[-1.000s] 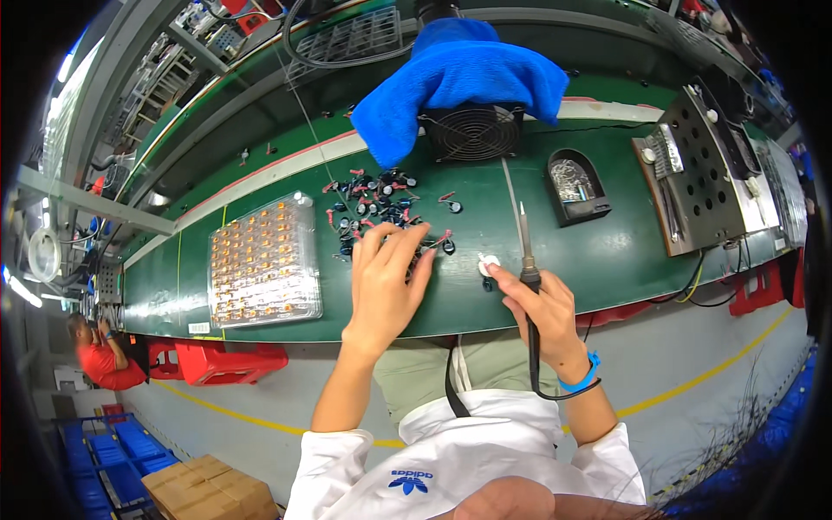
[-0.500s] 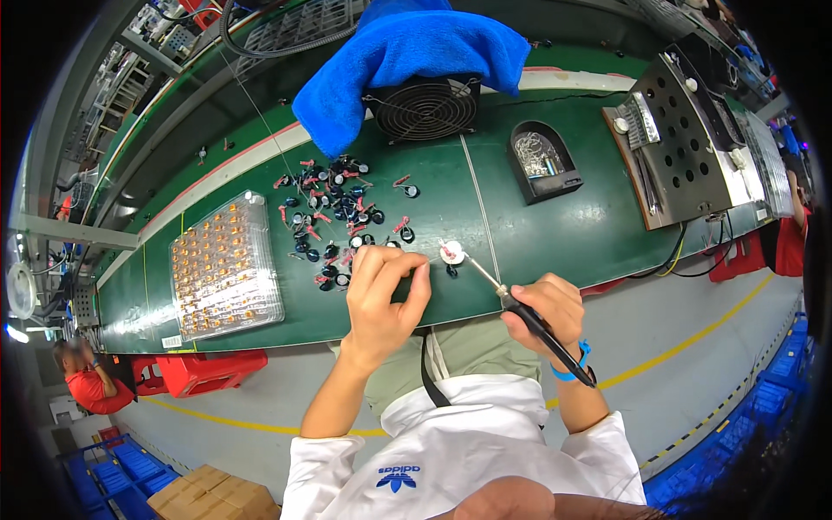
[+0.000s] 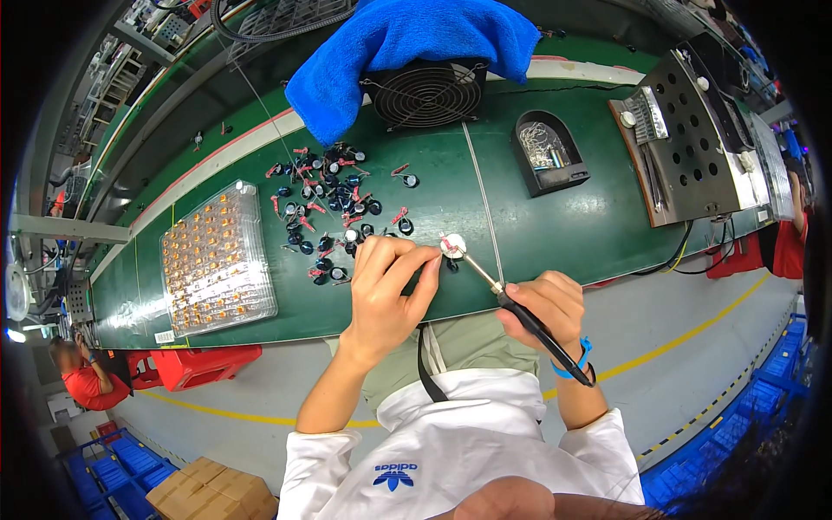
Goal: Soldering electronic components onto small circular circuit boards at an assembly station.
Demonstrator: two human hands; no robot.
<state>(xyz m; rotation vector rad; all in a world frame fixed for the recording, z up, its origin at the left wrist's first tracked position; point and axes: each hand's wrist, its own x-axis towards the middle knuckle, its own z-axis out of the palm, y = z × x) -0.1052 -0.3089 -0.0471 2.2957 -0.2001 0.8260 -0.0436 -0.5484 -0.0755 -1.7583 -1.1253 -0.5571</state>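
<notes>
on the left sat a clear plastic tray point(image 3: 263, 279) with rows of orange parts point(image 3: 224, 198), then a scatter of small cylindrical components point(image 3: 333, 168), and there was the left hand point(image 3: 380, 295), thumb and forefinger drawn close, gripping something or not, i couldn't tell! just right of those fingertips lay the white disc point(image 3: 453, 247), nearer to them than to the right; the soldering iron point(image 3: 536, 326) slanted up-left toward it, handle gripped in the right hand point(image 3: 551, 314).

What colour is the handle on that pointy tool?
The handle is black; the head view shows it best.
</notes>
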